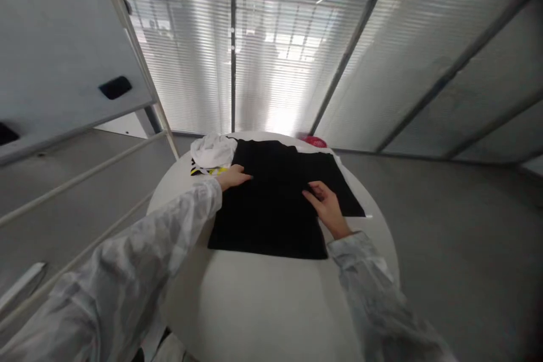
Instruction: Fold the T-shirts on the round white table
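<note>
We list one black cloth (267,220), spread across the middle of the round white tabletop (263,305), our left hand (233,177) at its left edge and our right hand (326,205) at its right side, thumb and forefinger close together; whether either grip pinches fabric, we cannot tell. We also record one crumpled white cloth (213,150) with a yellow-and-black item (217,171) beneath, and one red item (314,141) at the far edge.

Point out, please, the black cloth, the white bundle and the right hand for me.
Black cloth (269,206), head view: on its broad near part.
White bundle (214,150), head view: on its crumpled top.
Right hand (328,206), head view: on the middle of the hand.
</note>
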`<state>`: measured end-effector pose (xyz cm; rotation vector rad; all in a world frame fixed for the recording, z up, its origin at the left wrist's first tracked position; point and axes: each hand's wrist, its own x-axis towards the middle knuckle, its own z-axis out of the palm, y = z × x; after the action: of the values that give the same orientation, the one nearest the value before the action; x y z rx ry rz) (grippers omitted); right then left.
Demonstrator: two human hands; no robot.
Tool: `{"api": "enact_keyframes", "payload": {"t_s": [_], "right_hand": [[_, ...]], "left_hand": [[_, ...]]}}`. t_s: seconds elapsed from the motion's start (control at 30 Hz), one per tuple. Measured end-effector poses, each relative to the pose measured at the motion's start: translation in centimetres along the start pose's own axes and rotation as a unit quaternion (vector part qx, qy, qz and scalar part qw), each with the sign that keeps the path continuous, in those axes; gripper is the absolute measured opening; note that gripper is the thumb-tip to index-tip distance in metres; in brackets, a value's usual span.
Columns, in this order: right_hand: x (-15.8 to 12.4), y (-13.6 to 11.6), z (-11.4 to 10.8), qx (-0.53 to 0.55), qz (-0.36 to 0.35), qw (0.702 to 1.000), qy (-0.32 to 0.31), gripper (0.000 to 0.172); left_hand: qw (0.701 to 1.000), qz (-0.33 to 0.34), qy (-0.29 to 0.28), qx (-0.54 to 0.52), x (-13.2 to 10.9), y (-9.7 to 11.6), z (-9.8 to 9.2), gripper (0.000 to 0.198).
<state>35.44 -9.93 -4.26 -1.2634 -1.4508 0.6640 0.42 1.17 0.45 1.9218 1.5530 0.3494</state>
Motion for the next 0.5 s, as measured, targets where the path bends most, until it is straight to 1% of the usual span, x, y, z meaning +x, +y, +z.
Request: {"api": "enact_keyframes", "payload": {"t_s": [0.1,0.27,0.37,0.43,0.5], "right_hand": [[-0.1,0.1,0.0,0.036,0.005,0.999,-0.006,0.046],[0.0,-0.1,0.2,0.033,-0.012,0.999,0.006,0.045],[0.1,-0.4,0.4,0.049,-0.013,0.999,0.012,0.046],[0.2,-0.6,0.5,0.065,-0.005,0.998,0.012,0.046],[0.2,-0.9,0.6,0.073,0.005,0.997,0.019,0.047]], "left_hand": [[1.000,-0.006,-0.024,0.016,0.7,-0.2,-0.8,0.025],[0.997,0.010,-0.059,0.050,0.6,-1.0,-1.8,0.025],[0.997,0.038,-0.024,0.067,-0.5,-1.1,-2.1,0.039],[0.996,0.050,-0.008,0.077,-1.5,-1.1,-2.6,0.057],[0.996,0.050,-0.026,0.072,-2.4,-1.2,-3.3,0.072]]}}
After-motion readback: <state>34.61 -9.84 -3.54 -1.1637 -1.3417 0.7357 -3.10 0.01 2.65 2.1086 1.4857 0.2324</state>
